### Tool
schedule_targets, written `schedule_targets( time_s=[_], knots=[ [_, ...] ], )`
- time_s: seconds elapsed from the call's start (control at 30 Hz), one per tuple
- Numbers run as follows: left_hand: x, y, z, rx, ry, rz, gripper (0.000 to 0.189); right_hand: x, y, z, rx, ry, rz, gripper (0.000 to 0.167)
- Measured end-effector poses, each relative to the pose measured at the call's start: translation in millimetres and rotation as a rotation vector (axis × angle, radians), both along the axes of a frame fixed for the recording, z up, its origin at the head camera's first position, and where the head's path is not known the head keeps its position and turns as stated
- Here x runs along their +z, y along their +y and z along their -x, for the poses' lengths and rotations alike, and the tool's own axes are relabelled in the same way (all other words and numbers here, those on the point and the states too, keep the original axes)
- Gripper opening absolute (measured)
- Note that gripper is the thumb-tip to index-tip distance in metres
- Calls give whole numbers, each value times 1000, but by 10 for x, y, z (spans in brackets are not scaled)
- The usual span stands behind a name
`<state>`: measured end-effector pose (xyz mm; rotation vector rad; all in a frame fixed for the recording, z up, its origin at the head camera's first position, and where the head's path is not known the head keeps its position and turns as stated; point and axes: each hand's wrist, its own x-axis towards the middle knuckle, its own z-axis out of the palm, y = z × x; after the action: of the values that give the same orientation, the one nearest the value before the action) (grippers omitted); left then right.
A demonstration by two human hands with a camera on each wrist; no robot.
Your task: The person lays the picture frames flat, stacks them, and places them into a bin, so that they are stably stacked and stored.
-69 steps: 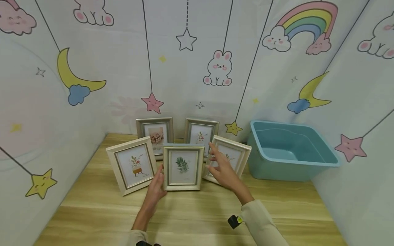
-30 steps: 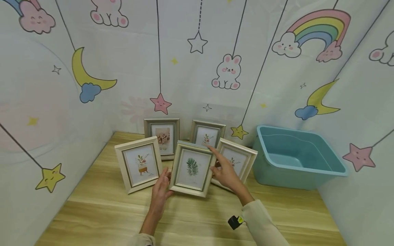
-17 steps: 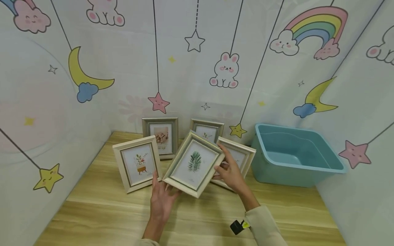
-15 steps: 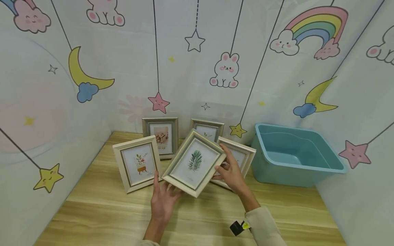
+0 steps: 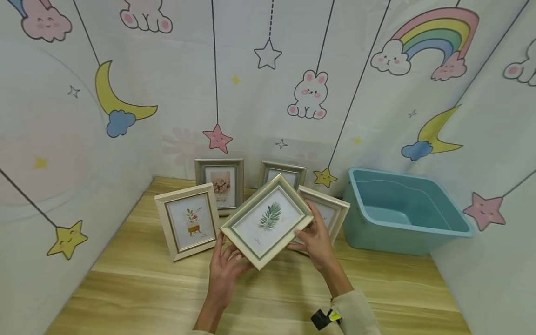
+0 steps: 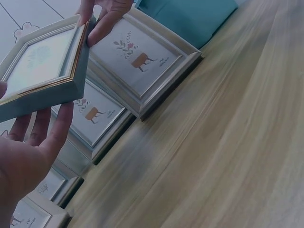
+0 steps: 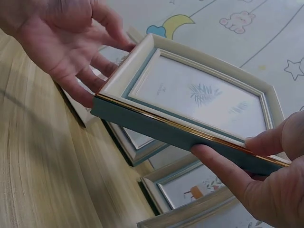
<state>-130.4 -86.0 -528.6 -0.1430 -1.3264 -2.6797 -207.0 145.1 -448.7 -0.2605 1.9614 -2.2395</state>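
A picture frame (image 5: 269,222) with a cream and grey-green border and a green leaf print is held tilted above the table, turned cornerwise. My left hand (image 5: 224,274) holds its lower left edge, with several fingers under the side in the left wrist view. On the right, my right hand (image 5: 317,242) pinches the frame, its thumb on the front border and a finger along the side in the right wrist view. Behind stand a cream frame (image 5: 187,221) at left, a silver frame (image 5: 219,186), another silver frame (image 5: 284,173), and a cream frame (image 5: 331,209) partly hidden.
A blue-green plastic bin (image 5: 406,237) stands right of the frames. The wood-grain table (image 5: 138,298) meets white walls (image 5: 176,83) printed with stars, moons and rabbits. A small black device (image 5: 320,320) sits at the right sleeve.
The leaf-print frame has been lifted from standing upright and turned clockwise between both hands. The right hand has gone from loosely near it to gripping it. The other frames have stayed put.
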Motion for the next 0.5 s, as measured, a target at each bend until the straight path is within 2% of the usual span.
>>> schedule_targets(
  time_s=[0.1, 0.2, 0.37, 0.5],
  knots=[
    [11, 18, 0, 48, -60, 88, 97, -22, 9, -3, -12, -22, 12, 86],
    [26, 28, 3, 84, -100, 137, 104, -45, 2, -11, -18, -40, 28, 88],
    [37, 35, 14, 124, -168, 170, 107, -111, -2, -43, -33, -50, 42, 88],
    [46, 7, 6, 133, -192, 200, 106, -161, 10, -78, -24, -46, 54, 83]
  ],
)
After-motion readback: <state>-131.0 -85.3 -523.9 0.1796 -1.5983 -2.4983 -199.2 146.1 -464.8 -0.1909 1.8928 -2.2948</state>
